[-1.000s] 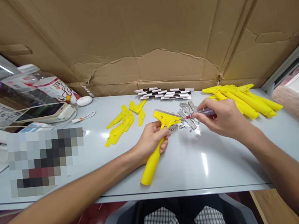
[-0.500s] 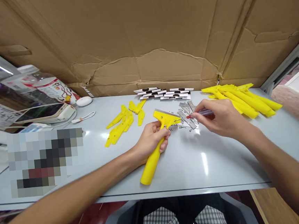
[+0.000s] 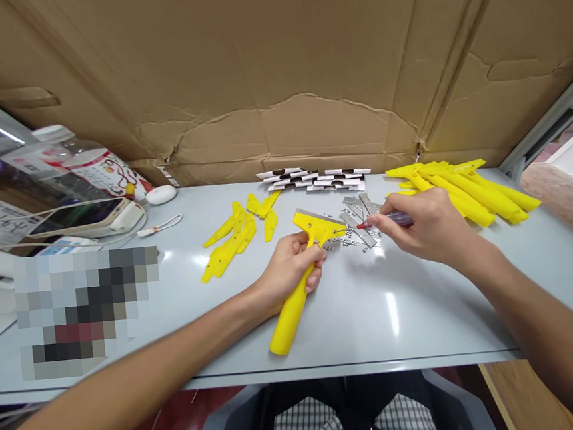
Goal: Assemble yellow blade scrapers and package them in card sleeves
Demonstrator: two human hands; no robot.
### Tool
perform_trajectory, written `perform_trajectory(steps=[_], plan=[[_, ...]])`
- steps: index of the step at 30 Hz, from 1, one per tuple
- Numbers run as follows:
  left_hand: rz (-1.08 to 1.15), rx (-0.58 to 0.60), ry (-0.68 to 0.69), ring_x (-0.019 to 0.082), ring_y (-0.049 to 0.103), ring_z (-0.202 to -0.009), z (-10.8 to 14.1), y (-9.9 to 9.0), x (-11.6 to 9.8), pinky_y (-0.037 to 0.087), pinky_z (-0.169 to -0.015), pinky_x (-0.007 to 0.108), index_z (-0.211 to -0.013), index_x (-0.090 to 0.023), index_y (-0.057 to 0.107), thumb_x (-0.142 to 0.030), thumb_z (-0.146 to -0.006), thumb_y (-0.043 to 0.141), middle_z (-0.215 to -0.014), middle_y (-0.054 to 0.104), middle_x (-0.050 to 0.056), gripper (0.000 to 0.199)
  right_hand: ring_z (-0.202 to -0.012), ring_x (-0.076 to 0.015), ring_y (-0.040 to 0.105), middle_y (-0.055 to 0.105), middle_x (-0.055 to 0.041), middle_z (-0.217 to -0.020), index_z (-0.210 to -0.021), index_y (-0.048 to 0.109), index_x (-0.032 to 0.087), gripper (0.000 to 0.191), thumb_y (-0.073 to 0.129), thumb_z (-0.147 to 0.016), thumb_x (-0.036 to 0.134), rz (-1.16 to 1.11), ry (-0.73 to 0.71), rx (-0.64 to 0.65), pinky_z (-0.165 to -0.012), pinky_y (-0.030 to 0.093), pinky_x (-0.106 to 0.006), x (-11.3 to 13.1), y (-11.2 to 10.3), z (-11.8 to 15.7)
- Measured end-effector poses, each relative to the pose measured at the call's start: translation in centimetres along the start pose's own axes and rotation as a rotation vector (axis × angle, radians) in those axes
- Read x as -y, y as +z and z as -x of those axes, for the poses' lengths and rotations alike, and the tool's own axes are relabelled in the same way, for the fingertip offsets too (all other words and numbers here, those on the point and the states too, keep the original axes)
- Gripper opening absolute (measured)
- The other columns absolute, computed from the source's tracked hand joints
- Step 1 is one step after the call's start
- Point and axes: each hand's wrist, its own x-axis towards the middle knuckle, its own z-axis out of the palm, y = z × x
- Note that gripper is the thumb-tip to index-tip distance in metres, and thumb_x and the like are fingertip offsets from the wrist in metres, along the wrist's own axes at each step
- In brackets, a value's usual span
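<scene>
My left hand [image 3: 291,268] is wrapped round the neck of a yellow scraper [image 3: 290,322], whose wide head points away from me with a metal blade along its far edge. In my right hand [image 3: 425,226] is a screwdriver [image 3: 398,219] with a clear handle and a red collar. Its thin shaft reaches left, and the tip meets a screw near the right end of the scraper head. Just behind and right of the head lie loose metal blades [image 3: 366,235] among many small screws and nuts [image 3: 343,241].
Flat yellow plastic plates [image 3: 232,246] lie left of the scraper. White-and-black wrapped pieces [image 3: 336,180] are stacked at the back by the cardboard [image 3: 279,128]. Several yellow handles [image 3: 470,192] are piled at right. A phone [image 3: 86,219], cables and bottles [image 3: 102,167] crowd the left.
My right hand has shifted very slightly, its fingers turned a little on the screwdriver handle. The left hand and the scraper stay where they were.
</scene>
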Motion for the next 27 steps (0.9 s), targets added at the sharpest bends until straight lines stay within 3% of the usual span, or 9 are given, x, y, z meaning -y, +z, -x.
perform_trajectory(steps=[4, 9, 12, 16, 21, 27], plan=[[-0.001, 0.0, -0.001, 0.008, 0.037, -0.034, 0.1, 0.1, -0.1, 0.027, -0.036, 0.021, -0.073, -0.023, 0.044, -0.026, -0.079, 0.067, -0.041, 0.047, -0.006, 0.024, -0.049, -0.0107, 0.05, 0.058, 0.0038, -0.056, -0.077, 0.063, 0.021, 0.025, 0.063, -0.098, 0.036, -0.008, 0.021, 0.035, -0.054, 0.035, -0.027, 0.1, -0.1, -0.1], [0.0, -0.014, -0.003, 0.007, 0.037, -0.034, 0.1, 0.2, -0.3, 0.027, -0.036, 0.021, -0.073, -0.022, 0.046, -0.024, -0.078, 0.067, -0.041, 0.046, -0.006, 0.022, -0.068, -0.0138, 0.058, 0.065, -0.0023, -0.083, -0.089, 0.065, 0.022, 0.004, 0.063, -0.092, 0.02, -0.149, -0.085, 0.065, -0.059, 0.043, -0.027, 0.5, -0.3, -0.3], [0.002, -0.01, -0.003, 0.007, 0.038, -0.034, 0.1, 0.1, -0.2, 0.027, -0.036, 0.021, -0.072, -0.023, 0.046, -0.024, -0.078, 0.067, -0.041, 0.047, -0.005, 0.022, -0.074, -0.0148, 0.06, 0.064, -0.005, -0.094, -0.094, 0.068, 0.022, 0.009, 0.063, -0.091, 0.016, -0.205, -0.134, 0.052, -0.06, 0.046, -0.028, 0.5, -0.2, -0.3], [-0.001, -0.008, -0.01, 0.008, 0.038, -0.034, 0.1, 0.1, -0.3, 0.027, -0.037, 0.021, -0.073, -0.023, 0.046, -0.024, -0.078, 0.067, -0.042, 0.047, -0.005, 0.022, -0.064, -0.0127, 0.058, 0.067, -0.0007, -0.08, -0.094, 0.067, 0.022, 0.002, 0.066, -0.095, 0.024, -0.156, -0.103, 0.051, -0.058, 0.043, -0.027, 0.2, 0.2, 0.0], [-0.016, -0.007, -0.003, 0.008, 0.037, -0.034, 0.2, 0.3, -0.4, 0.028, -0.037, 0.021, -0.077, -0.023, 0.045, -0.024, -0.077, 0.066, -0.042, 0.047, -0.006, 0.021, -0.048, -0.0096, 0.044, 0.054, 0.0063, -0.056, -0.082, 0.06, 0.022, 0.02, 0.067, -0.097, 0.035, -0.054, -0.04, 0.016, -0.053, 0.034, -0.028, 0.2, 0.3, 0.2], [-0.013, 0.002, 0.002, 0.007, 0.038, -0.034, 0.1, 0.0, -0.1, 0.027, -0.037, 0.021, -0.073, -0.023, 0.046, -0.025, -0.079, 0.066, -0.042, 0.048, -0.005, 0.022, -0.058, -0.0114, 0.05, 0.057, 0.0037, -0.067, -0.08, 0.052, 0.023, 0.017, 0.068, -0.082, 0.02, -0.124, -0.064, 0.052, -0.055, 0.037, -0.027, 1.0, -0.4, 0.0]])
